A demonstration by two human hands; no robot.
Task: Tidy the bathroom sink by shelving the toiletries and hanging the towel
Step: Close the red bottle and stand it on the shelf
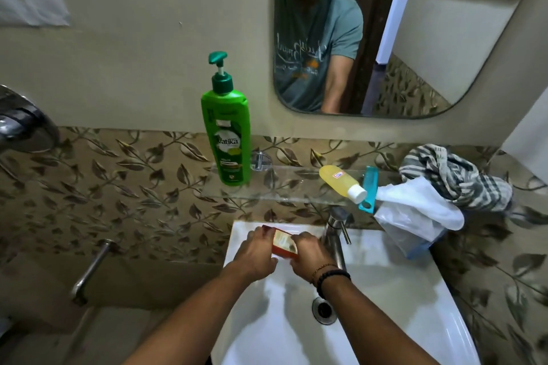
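Left hand (255, 255) and right hand (308, 255) both clasping soap box (284, 245) | above sink (385, 290) back rim, 6 o'clock from glass shelf (284, 187) | risk: slipping into basin, or knocking yellow bottle (341, 182) lying at shelf's 3 o'clock end

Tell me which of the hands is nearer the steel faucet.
The right. The right hand grips the red box immediately beside the faucet, nearly touching its base. The left hand holds the box's far side, farther from the faucet.
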